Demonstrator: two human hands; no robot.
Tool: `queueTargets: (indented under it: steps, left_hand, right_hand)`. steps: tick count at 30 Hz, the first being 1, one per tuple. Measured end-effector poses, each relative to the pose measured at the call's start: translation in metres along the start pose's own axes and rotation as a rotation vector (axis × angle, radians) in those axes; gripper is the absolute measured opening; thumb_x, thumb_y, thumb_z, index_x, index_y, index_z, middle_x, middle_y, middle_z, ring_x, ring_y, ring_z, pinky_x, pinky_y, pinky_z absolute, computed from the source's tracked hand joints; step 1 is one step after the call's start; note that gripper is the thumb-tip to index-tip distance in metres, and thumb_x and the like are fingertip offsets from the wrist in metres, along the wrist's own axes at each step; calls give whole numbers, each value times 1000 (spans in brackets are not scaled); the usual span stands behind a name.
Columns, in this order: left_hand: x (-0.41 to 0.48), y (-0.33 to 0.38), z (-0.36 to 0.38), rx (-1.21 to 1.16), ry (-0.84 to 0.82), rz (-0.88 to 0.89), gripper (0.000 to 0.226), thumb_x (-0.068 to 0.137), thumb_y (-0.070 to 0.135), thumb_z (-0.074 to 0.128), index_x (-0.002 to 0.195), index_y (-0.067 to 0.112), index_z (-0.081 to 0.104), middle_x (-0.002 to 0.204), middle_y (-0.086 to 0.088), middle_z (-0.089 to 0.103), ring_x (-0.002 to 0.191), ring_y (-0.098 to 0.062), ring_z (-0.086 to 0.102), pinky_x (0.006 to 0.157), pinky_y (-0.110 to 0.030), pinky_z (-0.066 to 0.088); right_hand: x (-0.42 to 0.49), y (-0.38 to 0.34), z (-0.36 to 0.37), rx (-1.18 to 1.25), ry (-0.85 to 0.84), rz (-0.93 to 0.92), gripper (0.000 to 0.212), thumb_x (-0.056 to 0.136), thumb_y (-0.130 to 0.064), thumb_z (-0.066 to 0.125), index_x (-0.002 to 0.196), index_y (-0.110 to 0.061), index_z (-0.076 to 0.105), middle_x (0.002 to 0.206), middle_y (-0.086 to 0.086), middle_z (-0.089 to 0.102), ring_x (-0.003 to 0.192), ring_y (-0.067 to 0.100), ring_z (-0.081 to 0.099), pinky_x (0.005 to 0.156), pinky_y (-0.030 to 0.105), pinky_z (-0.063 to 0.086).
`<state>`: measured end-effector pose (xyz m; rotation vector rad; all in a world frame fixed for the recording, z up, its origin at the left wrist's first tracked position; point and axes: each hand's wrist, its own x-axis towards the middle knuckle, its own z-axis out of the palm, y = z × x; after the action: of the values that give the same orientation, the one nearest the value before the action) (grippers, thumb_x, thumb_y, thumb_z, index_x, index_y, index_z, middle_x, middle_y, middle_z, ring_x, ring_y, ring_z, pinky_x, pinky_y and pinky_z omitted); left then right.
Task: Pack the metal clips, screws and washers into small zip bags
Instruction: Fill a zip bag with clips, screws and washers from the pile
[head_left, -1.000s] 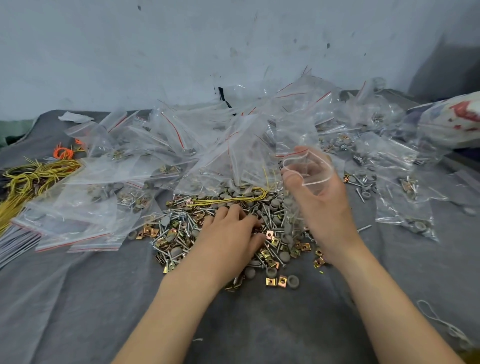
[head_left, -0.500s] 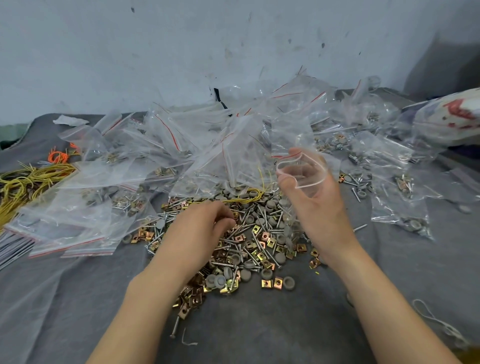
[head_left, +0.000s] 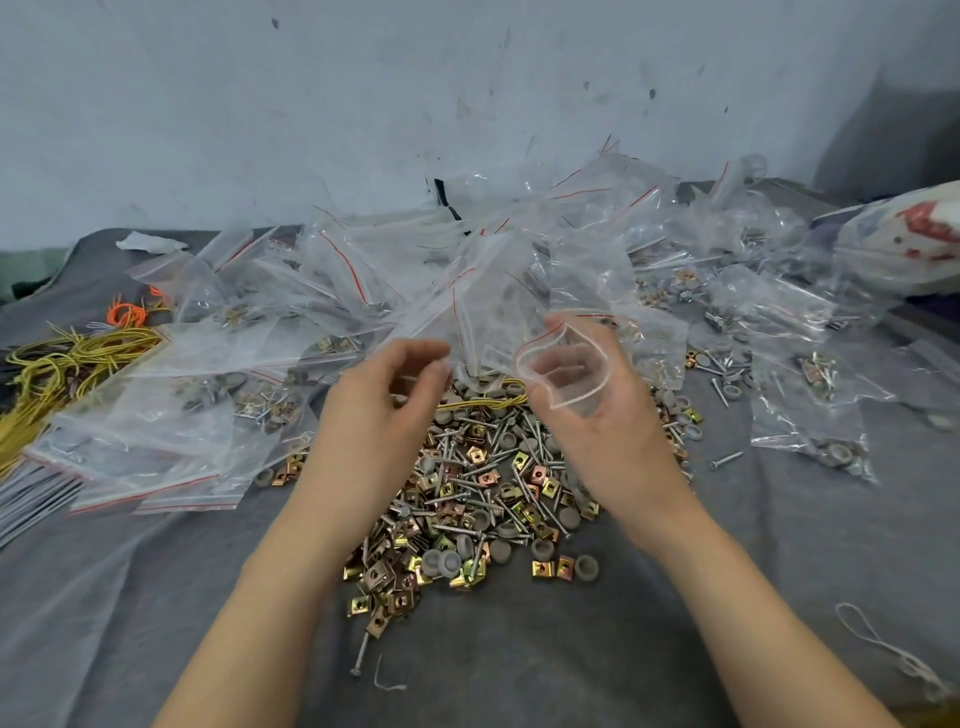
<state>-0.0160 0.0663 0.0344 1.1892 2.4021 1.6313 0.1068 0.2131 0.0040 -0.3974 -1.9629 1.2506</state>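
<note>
A heap of brass-coloured metal clips, silver screws and grey washers (head_left: 483, 488) lies on the grey cloth in front of me. My right hand (head_left: 608, 431) holds a small clear zip bag (head_left: 563, 364) above the heap, its red-lined mouth spread wide toward me. My left hand (head_left: 384, 410) is raised just left of the bag mouth. Its thumb and fingers curl round a few small parts that are mostly hidden inside the hand.
Many clear zip bags (head_left: 322, 312), some filled with hardware, pile up behind and to both sides of the heap. Yellow and orange wire ties (head_left: 67, 358) lie at the far left. A loose screw (head_left: 361, 654) and a white string loop (head_left: 883, 644) lie on the grey cloth (head_left: 571, 649).
My left hand left the heap, where it was gathering parts, and rose toward the bag mouth. My right hand kept the open bag in nearly the same spot.
</note>
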Motion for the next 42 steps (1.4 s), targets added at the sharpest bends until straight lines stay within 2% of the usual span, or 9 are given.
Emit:
queueTargets:
  steps: [5,8,13,20,23,28,32,36,42]
  left_hand:
    - [-2,32,0,-142,25,101,10,94,27,65,101,34,67,88,14,73,82,-8,67,73,-21,52]
    - [-6,46,1,-101,-23,189,13,94,26,65,104,32,70,87,15,70,81,-9,65,70,-18,50]
    - [-8,46,0,-60,-40,214,21,99,30,57,117,31,66,97,20,68,91,-1,63,71,-13,47]
    - [-6,28,-5,-150,-52,118,20,101,27,53,108,42,64,100,12,69,92,-11,66,81,-36,54]
    - [-6,21,-4,-218,-95,78,19,100,27,54,111,39,64,105,14,71,98,-8,67,85,-35,56]
    - [-4,8,-1,-398,-247,12,29,98,31,53,125,23,62,120,10,70,114,-9,64,96,-28,52]
    - [-4,-1,3,-494,-300,-62,37,93,39,56,127,25,61,126,6,67,119,-14,62,101,-38,50]
    - [-5,-2,8,-575,-343,-94,41,91,41,57,127,21,62,123,2,69,113,-18,66,91,-31,55]
    - [-8,4,12,-506,-290,-91,26,96,28,54,104,8,68,98,-7,74,89,-13,68,81,-26,54]
  right_hand:
    - [-2,-3,9,-39,-40,-60,52,81,-53,68,128,-46,48,102,-22,66,98,-2,64,80,11,48]
    - [-3,-4,11,-51,-57,-78,56,77,-52,66,129,-48,46,104,-22,65,98,-5,63,79,4,44]
    - [-3,-2,11,-53,-63,-71,57,79,-49,69,131,-49,45,105,-21,65,97,-4,64,78,6,45]
    - [-3,-9,10,39,-73,-36,47,90,-37,72,132,-40,52,105,-18,68,99,-1,65,79,10,48]
    - [-1,-19,9,187,-139,-10,41,90,-35,67,129,-37,56,109,-16,69,107,3,66,88,19,52]
    - [-1,-30,12,325,-276,8,27,97,-23,60,120,-34,67,115,-16,72,110,0,66,87,12,50]
    - [-3,-25,15,305,-360,58,36,96,-33,60,131,-31,64,126,-9,69,121,7,62,93,24,53]
    - [-3,-22,17,363,-358,73,45,95,-30,60,140,-30,59,134,-15,65,124,-1,58,91,10,48]
    - [-3,-20,18,376,-370,72,43,93,-36,62,135,-40,55,140,-29,54,127,-13,51,94,4,41]
